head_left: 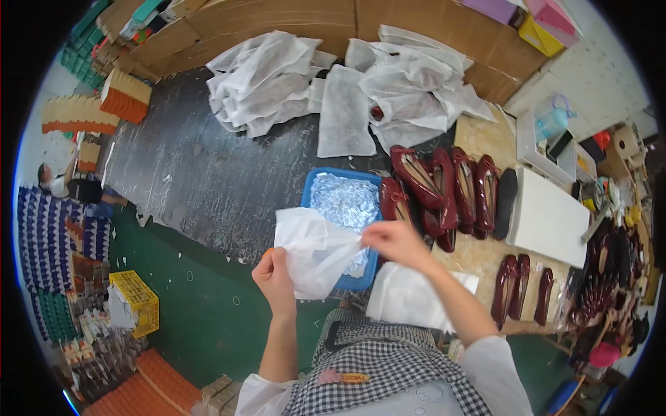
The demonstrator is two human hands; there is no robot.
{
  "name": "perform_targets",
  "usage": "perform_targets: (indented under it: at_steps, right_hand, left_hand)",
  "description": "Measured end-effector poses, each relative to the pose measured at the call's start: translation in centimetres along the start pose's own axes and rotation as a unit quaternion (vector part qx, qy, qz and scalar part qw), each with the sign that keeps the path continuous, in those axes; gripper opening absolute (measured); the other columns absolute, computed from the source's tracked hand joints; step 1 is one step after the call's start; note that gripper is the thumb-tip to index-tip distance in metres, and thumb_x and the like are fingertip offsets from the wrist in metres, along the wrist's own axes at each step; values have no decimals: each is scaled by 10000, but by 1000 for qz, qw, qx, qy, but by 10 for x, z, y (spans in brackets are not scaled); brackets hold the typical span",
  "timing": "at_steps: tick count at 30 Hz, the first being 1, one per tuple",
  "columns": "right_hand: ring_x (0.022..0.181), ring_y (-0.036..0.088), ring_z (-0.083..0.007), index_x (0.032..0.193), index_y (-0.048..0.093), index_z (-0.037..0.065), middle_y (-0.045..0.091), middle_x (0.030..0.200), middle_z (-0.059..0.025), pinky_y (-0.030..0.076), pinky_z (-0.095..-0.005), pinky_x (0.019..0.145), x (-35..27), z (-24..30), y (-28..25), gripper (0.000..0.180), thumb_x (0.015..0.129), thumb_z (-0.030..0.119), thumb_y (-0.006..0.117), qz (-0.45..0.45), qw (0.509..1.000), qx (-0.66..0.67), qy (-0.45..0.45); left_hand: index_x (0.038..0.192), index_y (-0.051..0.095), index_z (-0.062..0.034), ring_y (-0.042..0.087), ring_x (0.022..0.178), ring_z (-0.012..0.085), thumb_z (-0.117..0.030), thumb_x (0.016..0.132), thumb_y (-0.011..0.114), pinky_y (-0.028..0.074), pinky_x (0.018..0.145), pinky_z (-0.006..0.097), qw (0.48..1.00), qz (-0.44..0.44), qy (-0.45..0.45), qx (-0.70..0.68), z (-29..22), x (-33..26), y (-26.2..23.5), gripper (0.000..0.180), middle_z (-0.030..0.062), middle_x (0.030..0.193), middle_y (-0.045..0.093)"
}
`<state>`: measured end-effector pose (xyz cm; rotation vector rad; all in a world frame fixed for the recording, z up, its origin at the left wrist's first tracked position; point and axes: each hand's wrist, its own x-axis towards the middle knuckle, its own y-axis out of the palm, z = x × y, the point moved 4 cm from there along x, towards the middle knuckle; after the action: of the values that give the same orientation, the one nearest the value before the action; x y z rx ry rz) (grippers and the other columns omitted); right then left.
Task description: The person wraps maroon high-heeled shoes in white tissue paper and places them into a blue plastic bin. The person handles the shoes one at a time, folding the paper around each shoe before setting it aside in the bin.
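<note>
Both hands hold one white non-woven bag (313, 251) in front of me. My left hand (275, 275) grips its lower left edge, and my right hand (395, 240) pinches its right end. Just behind the bag sits a blue tray (310, 189) full of small silvery packets (345, 202). To the right of the tray, several dark red flat shoes (444, 187) lie in a row on the table. More white bags (406, 297) lie stacked under my right forearm.
A heap of white bags (333, 87) covers the far side of the dark table (187, 173). Cardboard sheets (277, 21) lean behind it. A white box (548, 218) and more dark red shoes (520, 288) lie right. A yellow crate (139, 301) stands on the green floor.
</note>
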<state>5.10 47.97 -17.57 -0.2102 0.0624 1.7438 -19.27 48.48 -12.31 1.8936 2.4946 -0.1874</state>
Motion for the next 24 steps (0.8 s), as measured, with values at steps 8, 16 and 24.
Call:
perform_targets:
  at_steps: [8, 16, 24]
  right_hand:
    - [872, 599, -267, 1113, 612, 53, 638, 975, -140, 465, -374, 820, 17, -91, -129, 367, 782, 191, 688, -184, 903, -383, 56]
    - [1056, 501, -326, 1094, 640, 94, 555, 1102, -161, 398, -410, 920, -65, 62, -40, 403, 744, 269, 737, 169, 942, -285, -46]
    - [919, 591, -139, 1228, 489, 26, 605, 1022, -48, 490, -294, 816, 102, 73, 80, 377, 879, 119, 598, -56, 965, 195, -166]
  left_hand:
    - [852, 680, 43, 435, 565, 42, -53, 811, 666, 328, 501, 224, 978, 147, 47, 139, -2, 20, 31, 105, 8, 592, 532]
    - [898, 695, -21, 533, 527, 229, -129, 826, 659, 401, 506, 335, 938, 133, 161, 278, 24, 50, 20, 135, 140, 629, 587]
    - [951, 684, 7, 549, 600, 82, -54, 830, 637, 431, 545, 245, 965, 34, 155, 210, -38, 36, -12, 143, 46, 734, 640]
